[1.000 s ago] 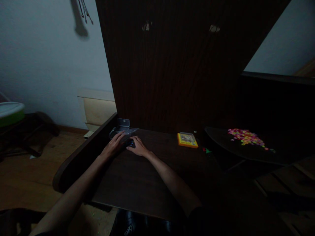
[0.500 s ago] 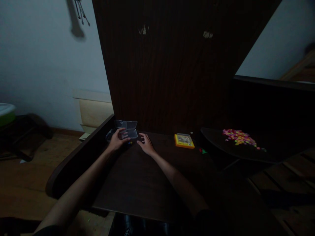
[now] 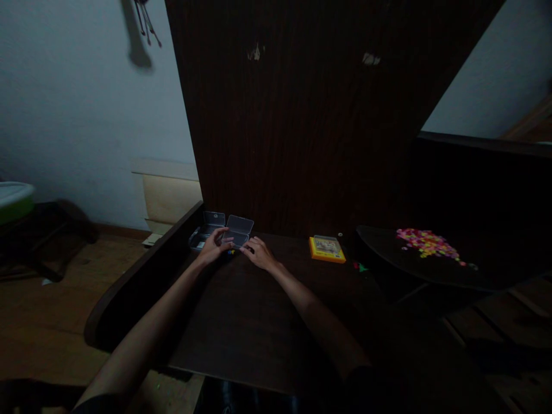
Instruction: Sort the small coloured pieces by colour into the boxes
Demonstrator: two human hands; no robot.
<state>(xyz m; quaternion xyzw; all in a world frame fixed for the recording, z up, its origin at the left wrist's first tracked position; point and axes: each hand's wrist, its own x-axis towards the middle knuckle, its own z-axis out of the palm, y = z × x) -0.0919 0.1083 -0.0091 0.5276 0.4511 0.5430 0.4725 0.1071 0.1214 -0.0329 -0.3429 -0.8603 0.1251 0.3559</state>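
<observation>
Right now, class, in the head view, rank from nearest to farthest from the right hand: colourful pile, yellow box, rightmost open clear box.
1. Rightmost open clear box: beside the right hand, towards the left.
2. Yellow box: to the hand's right.
3. Colourful pile: farther right again.

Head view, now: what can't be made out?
- Tiny blue and yellow pieces: head view, too small to count.
- Open clear plastic box between the hands: head view, partly behind bare left hand.
- Bare right hand: head view, too dark to tell its grip.
- Green tub with white top: head view, cut by left edge.
</observation>
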